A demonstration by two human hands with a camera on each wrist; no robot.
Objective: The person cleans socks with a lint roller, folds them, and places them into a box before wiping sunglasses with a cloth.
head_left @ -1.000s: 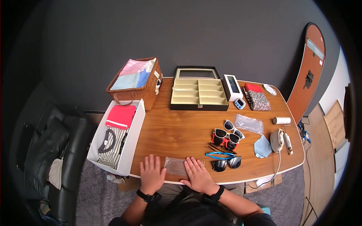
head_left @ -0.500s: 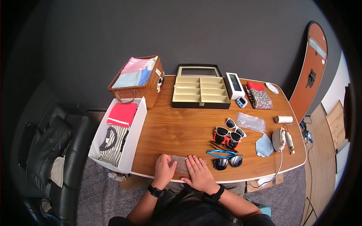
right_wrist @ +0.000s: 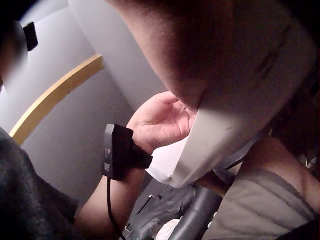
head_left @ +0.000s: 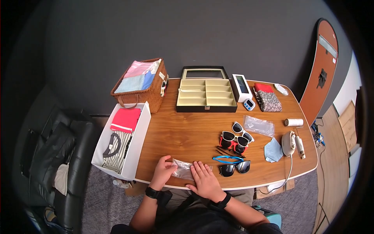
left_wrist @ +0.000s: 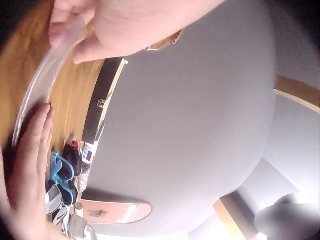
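A clear plastic bag (head_left: 182,170) lies near the front edge of the table, its left end lifted a little. My left hand (head_left: 163,171) pinches that end between thumb and fingers; in the left wrist view the bag (left_wrist: 44,80) stretches from the pinch toward the other hand. With fingers straight, my right hand (head_left: 205,180) presses flat on the bag's right part and hides some of it. Just right of that hand are black sunglasses (head_left: 234,168) and blue-framed glasses (head_left: 228,159).
Further back are red sunglasses (head_left: 233,146), white sunglasses (head_left: 235,138) and a second plastic bag (head_left: 259,126). A divided case (head_left: 206,109) stands open at the back. At left are a white box (head_left: 134,156) of clothes and a wicker basket (head_left: 157,97). A blue cloth (head_left: 273,150) lies right.
My left hand went from lying flat left of the bag to pinching its left end, which has come up slightly. My right hand stays pressed on the bag.
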